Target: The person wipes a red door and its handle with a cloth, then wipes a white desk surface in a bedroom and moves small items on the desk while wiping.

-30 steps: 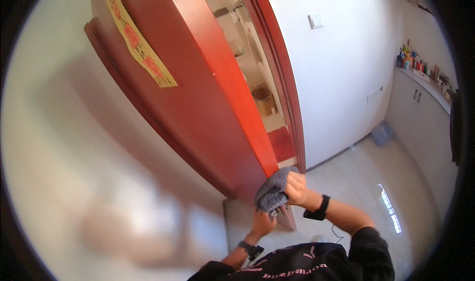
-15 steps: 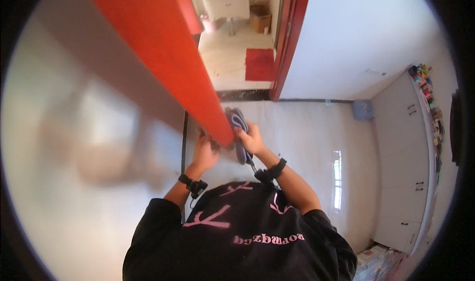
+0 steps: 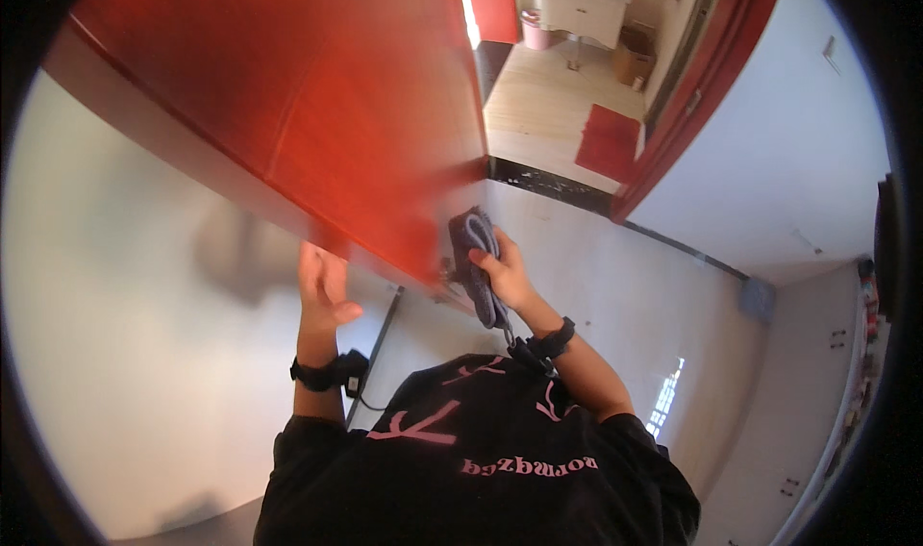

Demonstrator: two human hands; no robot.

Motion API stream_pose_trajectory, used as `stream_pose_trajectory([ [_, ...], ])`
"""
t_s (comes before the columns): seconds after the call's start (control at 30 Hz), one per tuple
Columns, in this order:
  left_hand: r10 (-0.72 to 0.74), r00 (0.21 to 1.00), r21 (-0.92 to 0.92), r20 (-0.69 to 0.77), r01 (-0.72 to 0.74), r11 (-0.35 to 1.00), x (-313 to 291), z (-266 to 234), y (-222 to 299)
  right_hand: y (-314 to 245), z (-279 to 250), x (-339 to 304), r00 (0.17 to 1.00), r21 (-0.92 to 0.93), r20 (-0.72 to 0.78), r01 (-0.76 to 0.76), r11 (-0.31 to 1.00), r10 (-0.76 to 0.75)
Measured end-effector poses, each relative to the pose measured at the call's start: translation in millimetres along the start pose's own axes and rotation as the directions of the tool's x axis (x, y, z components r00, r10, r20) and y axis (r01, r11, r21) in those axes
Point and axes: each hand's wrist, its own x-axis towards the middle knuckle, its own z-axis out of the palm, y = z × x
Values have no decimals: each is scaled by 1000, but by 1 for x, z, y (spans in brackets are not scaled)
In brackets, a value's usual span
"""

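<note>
A red wooden door stands ajar in front of me, its broad face filling the upper left. Its free edge points toward my chest, and a blurred metal handle shows close to that edge. My right hand is closed round a folded dark grey cloth, thumb on top, beside the door's edge. On the other side of the door, my left hand is raised with its fingers stretched and thumb apart. Its fingertips are close to the door; whether they touch it I cannot tell.
Through the doorway are a white sink cabinet, a pink bin, a cardboard box and a red mat. A dark threshold crosses the floor. Light cabinets line the right, near a blue bin. A pale wall is at left.
My left hand has come away from near the door's edge, moving left and opening. More of the door's face shows, and the view has turned. The cloth stays in my right hand.
</note>
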Motion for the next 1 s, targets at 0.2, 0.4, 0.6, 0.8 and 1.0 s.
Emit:
stream_pose_trajectory([
  [0.2, -172, 966, 169, -192, 205, 964, -10, -66, -11, -35, 74, 37, 932, 534, 20, -316, 784, 362],
  [0.4, 100, 921, 259, -375, 1, 966, -2, -72, 2, -88, 145, 53, 985, 606, 167, -137, 783, 43],
  [0.6, 282, 925, 625, -256, -64, 778, -3, -93, -15, -123, 179, 68, 937, 769, 250, -39, 638, -244],
  [0.8, 198, 907, 442, -370, -15, 897, -42, -98, -40, -124, 184, 99, 968, 438, 138, 133, 889, -212],
  [1.0, 182, 972, 561, -147, -70, 825, -40, -87, -28, -113, 190, 130, 647, -431, 6, 690, 582, -762],
])
